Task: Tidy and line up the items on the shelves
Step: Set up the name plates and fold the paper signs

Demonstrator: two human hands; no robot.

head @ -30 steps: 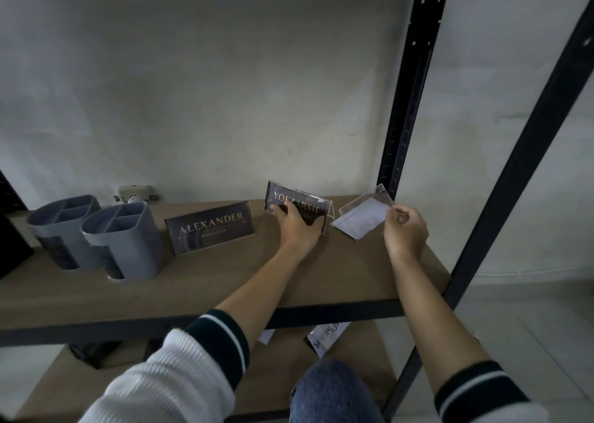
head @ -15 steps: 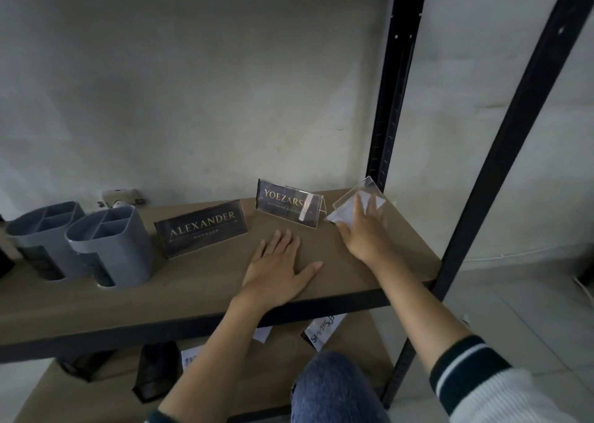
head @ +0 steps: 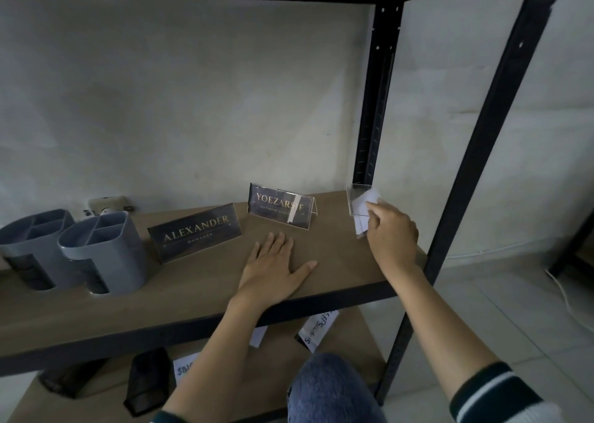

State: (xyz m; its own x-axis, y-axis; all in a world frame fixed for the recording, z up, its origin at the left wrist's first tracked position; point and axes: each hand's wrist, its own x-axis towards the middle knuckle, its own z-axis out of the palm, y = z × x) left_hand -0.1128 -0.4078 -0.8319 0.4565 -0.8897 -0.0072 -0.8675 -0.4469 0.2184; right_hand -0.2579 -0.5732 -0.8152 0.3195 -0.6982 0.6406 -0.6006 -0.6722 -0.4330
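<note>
On the wooden shelf (head: 193,297) in front of me, my left hand (head: 273,270) lies flat, palm down, fingers (head: 276,245) spread and holding nothing, just short of the "YOEZARSIF" name plate (head: 279,206). That plate stands upright toward the back of the shelf, angled slightly. To its left the "ALEXANDER" name plate (head: 195,231) leans back, and beyond it two grey pen holders (head: 103,252) stand side by side, touching, at the left end. My right hand (head: 393,234) reaches to the back right corner, beside the black upright post (head: 374,107); its fingers are pinched on the clear acrylic stand (head: 360,202) with white paper in it, which stands tilted at the corner. Below, the lower shelf (head: 363,348) carries white handwritten labels (head: 316,327) and a dark mesh holder (head: 148,381).
</note>
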